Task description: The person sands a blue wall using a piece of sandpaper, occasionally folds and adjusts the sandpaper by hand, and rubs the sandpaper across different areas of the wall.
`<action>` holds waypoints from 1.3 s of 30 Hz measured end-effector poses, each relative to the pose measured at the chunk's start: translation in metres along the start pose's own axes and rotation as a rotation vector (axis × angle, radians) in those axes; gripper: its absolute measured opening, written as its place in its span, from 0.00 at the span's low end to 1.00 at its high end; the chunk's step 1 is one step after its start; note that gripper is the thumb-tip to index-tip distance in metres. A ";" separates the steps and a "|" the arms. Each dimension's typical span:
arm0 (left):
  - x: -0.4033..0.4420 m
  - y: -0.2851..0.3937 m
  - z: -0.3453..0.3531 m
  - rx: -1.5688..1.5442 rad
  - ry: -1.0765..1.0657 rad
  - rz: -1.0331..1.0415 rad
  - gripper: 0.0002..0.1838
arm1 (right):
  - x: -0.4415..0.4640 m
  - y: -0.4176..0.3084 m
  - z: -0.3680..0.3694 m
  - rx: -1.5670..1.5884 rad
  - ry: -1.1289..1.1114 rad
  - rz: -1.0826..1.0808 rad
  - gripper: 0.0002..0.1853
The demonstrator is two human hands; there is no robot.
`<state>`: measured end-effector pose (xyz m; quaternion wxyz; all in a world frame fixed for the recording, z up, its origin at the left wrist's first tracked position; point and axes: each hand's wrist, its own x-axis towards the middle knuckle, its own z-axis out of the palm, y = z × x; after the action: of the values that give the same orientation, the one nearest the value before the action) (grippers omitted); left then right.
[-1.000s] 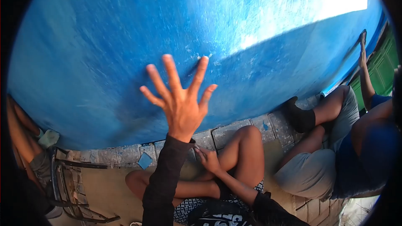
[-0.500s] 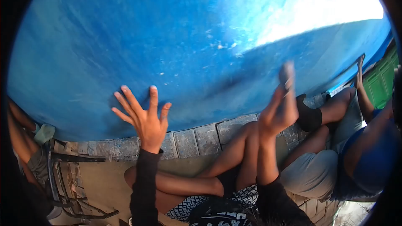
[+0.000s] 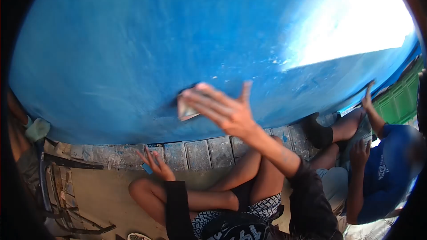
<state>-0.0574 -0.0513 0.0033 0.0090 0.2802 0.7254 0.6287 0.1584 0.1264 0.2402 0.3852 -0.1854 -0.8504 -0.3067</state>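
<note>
My right hand (image 3: 229,113) lies across the blue wall (image 3: 133,71), somewhat blurred. Its fingers press a folded piece of sandpaper (image 3: 188,112), pale on the side that shows, against the paint; the thumb sticks up. Low on the left, my left hand (image 3: 158,166) is off the wall, its fingers apart above the brick edging. A small bright blue patch (image 3: 147,168) shows beside those fingers; whether the hand touches it I cannot tell.
A row of grey bricks (image 3: 198,154) runs along the wall's foot. To the right sits a person in a blue shirt (image 3: 391,169), one hand at the wall, near a green panel (image 3: 398,104). On the left are a dark metal frame (image 3: 58,195) and another person's leg (image 3: 21,135).
My right hand has swung left and down onto the wall, where the sandpaper now shows under it. My left hand has come off the wall and dropped lower.
</note>
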 end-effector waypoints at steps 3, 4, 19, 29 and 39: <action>0.003 -0.006 -0.012 -0.317 -0.006 -0.012 0.24 | 0.005 0.057 -0.039 -0.081 -0.008 0.174 0.21; 0.004 -0.005 -0.006 -0.360 0.012 -0.027 0.24 | 0.020 0.085 -0.053 -0.176 0.118 0.221 0.19; -0.014 -0.003 0.030 -0.466 -0.179 -0.327 0.30 | 0.065 0.140 -0.078 -0.274 0.461 0.397 0.17; -0.019 -0.024 0.034 -0.644 -0.077 -0.756 0.54 | 0.020 0.028 -0.016 -0.123 -0.020 -0.151 0.26; -0.025 -0.052 0.041 -0.661 -0.040 -0.771 0.53 | 0.081 0.072 -0.020 0.072 0.679 0.333 0.20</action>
<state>-0.0419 -0.0268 -0.0610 0.3423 -0.0137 0.5382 0.7701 0.1576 0.1731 0.3405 0.6959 -0.1954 -0.6427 -0.2538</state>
